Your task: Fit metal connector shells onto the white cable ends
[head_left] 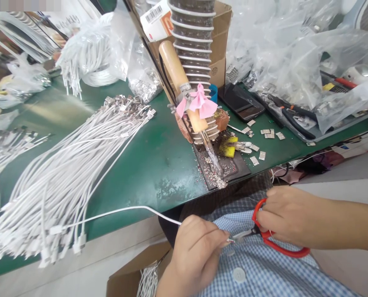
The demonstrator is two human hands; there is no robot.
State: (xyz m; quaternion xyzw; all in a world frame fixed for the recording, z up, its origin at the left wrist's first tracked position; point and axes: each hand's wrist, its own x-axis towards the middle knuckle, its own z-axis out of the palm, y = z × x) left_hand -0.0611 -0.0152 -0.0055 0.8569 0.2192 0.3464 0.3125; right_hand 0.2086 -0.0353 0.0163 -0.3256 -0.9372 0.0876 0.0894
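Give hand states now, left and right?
Left hand: closed, pinching the end of a thin white cable.
Right hand: closed on red-handled metal scissors, blades at the cable tip.

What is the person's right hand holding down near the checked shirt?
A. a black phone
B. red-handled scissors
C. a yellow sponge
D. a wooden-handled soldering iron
B: the right hand has its fingers through the red-handled scissors, whose blades meet the end of the thin white cable pinched by the left hand.
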